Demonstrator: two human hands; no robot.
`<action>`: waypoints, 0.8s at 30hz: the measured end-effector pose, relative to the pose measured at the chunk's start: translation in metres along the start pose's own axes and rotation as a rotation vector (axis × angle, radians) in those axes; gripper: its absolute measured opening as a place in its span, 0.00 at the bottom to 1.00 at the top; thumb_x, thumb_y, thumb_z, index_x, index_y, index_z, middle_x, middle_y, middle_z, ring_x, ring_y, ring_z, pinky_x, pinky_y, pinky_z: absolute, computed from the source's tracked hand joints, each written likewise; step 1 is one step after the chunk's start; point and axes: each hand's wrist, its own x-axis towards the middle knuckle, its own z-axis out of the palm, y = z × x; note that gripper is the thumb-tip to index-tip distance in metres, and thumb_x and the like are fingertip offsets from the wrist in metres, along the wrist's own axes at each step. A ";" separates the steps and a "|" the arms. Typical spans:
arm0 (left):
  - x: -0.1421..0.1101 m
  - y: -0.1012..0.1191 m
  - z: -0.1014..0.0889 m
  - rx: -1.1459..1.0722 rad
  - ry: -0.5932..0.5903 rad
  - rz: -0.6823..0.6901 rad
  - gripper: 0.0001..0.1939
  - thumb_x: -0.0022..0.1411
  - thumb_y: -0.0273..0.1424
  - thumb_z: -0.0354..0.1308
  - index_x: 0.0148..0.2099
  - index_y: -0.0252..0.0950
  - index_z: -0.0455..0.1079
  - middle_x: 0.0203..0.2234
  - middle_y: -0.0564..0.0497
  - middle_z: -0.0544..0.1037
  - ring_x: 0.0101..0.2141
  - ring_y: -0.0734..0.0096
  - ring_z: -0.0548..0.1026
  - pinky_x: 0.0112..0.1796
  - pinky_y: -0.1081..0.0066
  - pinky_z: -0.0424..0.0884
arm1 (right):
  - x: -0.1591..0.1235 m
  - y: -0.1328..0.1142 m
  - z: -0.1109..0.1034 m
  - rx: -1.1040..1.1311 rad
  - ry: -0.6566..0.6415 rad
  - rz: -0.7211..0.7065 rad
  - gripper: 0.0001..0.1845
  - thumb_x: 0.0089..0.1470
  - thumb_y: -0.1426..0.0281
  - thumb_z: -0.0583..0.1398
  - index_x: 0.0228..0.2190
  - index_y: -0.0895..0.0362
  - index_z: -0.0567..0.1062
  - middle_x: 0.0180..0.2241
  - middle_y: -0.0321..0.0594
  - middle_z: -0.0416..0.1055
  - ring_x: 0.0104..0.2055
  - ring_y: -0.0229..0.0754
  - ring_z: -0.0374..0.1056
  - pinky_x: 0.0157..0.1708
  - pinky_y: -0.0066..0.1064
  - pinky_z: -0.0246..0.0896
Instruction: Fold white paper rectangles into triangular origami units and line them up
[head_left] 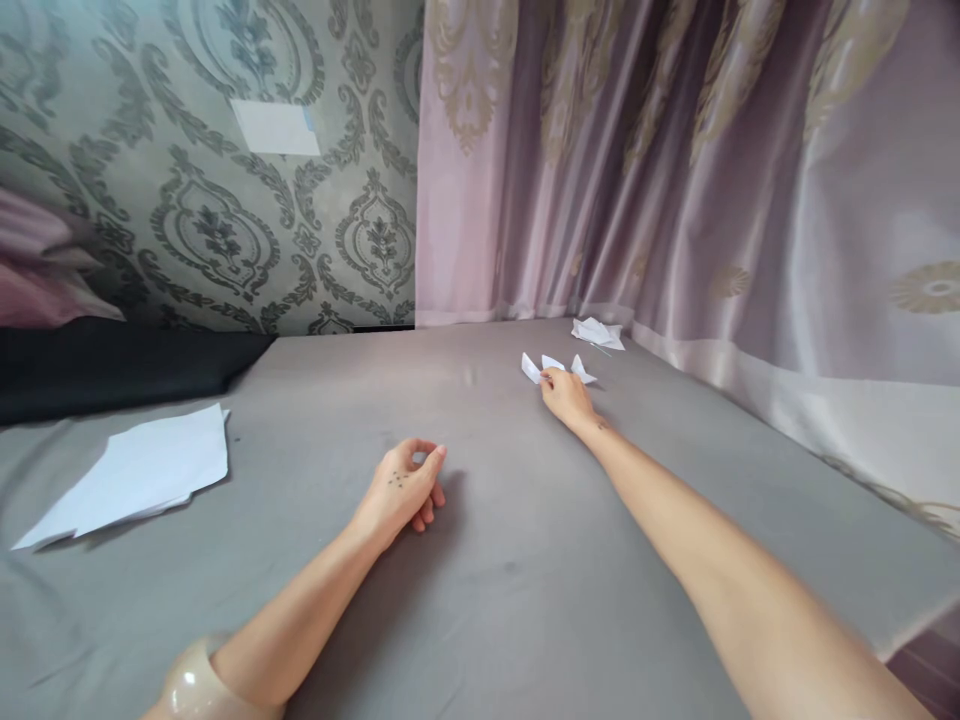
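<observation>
Apparently, in the head view, the right hand (568,398) is reaching toward one o'clock, thumb and fingertips pinching the near side of a white folded paper boat (581,368), which is resting on the grey cloth (495,600). The left hand (396,488) is hovering or resting nearer the wearer, its fingers curling loosely and showing nothing in them. The boat is likely feeling very light, crisp along its creases yet easily crushed, so a soft pinch on the layered side wall is suiting it better than a squeeze at the points. Its long axis is running roughly from nine to three o'clock, both ends rising around a middle peak; which end is the bow, I cannot tell. Folded white paper (598,333) is lying at two o'clock from it, and flat sheets (150,465) at ten o'clock from the wearer.
</observation>
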 end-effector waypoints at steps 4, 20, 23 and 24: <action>0.000 0.000 0.000 -0.003 -0.003 -0.009 0.21 0.64 0.40 0.48 0.53 0.31 0.60 0.16 0.54 0.72 0.11 0.76 0.64 0.12 0.78 0.61 | 0.002 -0.004 -0.001 -0.030 0.006 0.032 0.16 0.60 0.70 0.50 0.43 0.54 0.75 0.42 0.44 0.76 0.46 0.44 0.70 0.42 0.29 0.59; -0.001 0.001 0.001 0.018 -0.006 0.006 0.20 0.64 0.39 0.49 0.53 0.31 0.60 0.15 0.55 0.71 0.11 0.77 0.64 0.12 0.79 0.59 | -0.009 -0.028 -0.001 -0.204 -0.023 0.070 0.18 0.62 0.69 0.48 0.44 0.56 0.76 0.42 0.51 0.74 0.46 0.49 0.71 0.44 0.36 0.61; 0.000 0.000 0.000 0.017 -0.013 0.007 0.18 0.65 0.38 0.48 0.52 0.31 0.60 0.15 0.55 0.71 0.11 0.76 0.64 0.12 0.78 0.60 | -0.007 -0.032 -0.003 -0.209 -0.043 0.080 0.20 0.62 0.71 0.46 0.45 0.58 0.75 0.44 0.54 0.73 0.48 0.50 0.70 0.45 0.37 0.61; 0.000 0.001 0.000 0.016 -0.015 0.007 0.18 0.65 0.37 0.47 0.52 0.32 0.60 0.16 0.55 0.71 0.11 0.76 0.64 0.12 0.78 0.61 | -0.007 -0.033 -0.003 -0.209 -0.054 0.081 0.20 0.62 0.72 0.46 0.46 0.59 0.74 0.45 0.55 0.73 0.49 0.50 0.69 0.46 0.37 0.60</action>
